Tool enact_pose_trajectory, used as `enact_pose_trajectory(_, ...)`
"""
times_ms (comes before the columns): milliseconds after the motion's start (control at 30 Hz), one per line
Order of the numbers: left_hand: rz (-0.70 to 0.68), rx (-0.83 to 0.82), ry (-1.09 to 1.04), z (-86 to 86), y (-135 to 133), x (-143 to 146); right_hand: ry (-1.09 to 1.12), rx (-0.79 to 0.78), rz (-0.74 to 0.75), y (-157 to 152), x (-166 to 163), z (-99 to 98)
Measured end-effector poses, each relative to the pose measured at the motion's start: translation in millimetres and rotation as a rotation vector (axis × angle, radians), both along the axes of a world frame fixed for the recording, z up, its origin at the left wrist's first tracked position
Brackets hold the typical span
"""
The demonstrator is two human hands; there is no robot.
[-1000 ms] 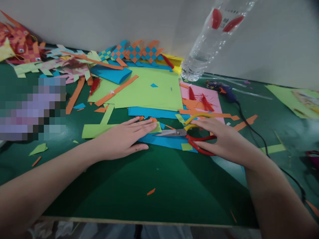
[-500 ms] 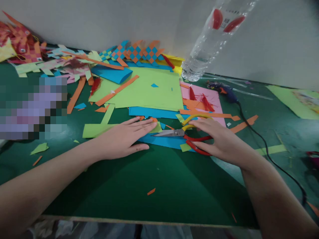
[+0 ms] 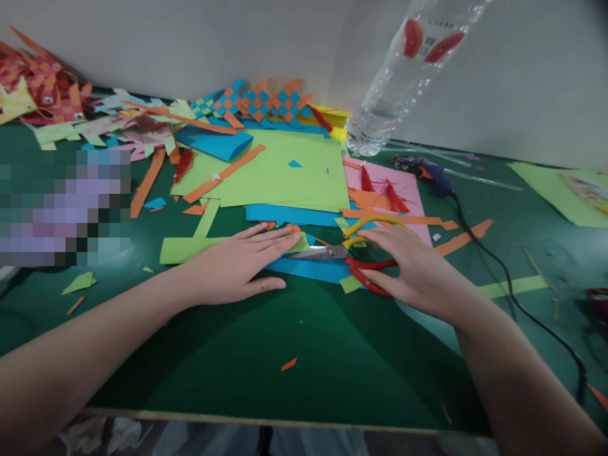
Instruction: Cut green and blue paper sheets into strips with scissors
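On the table, scissors over a blue strip.
The left hand lies flat on a green strip, fingers extended, grasping nothing; the right hand grips the scissors by their handles, blades pointing towards the left hand.

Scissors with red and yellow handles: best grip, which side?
Scissors: looped handles, probably best from the right, as the right hand has them; loops lie on that side, while pointed metal blades aim left, toward the left hand.

A green table adjoins a dim, apparently grey wall.
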State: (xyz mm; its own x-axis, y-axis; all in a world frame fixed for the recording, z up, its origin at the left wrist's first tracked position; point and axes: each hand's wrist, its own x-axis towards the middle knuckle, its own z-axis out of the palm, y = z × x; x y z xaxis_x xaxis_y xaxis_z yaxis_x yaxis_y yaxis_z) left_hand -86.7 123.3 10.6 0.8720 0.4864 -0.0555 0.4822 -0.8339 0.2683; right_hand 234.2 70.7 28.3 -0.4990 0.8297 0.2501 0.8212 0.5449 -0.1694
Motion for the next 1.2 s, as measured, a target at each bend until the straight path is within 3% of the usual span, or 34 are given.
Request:
enact_pose_trajectory(500,0.019,0.009,-0.017,-0.6,-3.9,3.9,-0.021,-0.032,-0.004,0.3,9.5,2.6)
enact_pose_trajectory(700,0.066,-0.052,-0.115,7.8,-15.2,7.8,-0.041,-0.044,-0.017,0.9,23.4,5.2)
enact_pose_trajectory(833,0.039,0.041,-0.222,13.2,-2.9,-1.6,-0.041,-0.084,-0.006,1.1,26.8,5.7)
enact_pose_trajectory(1000,0.033,0.217,-0.235,5.7,21.0,-17.0,-0.037,-0.114,-0.039,2.5,24.5,4.7)
enact_pose_trajectory(1200,-0.052,0.114,-0.134,-5.9,24.0,-11.9,-0.028,-0.148,-0.068,3.1,24.8,3.7)
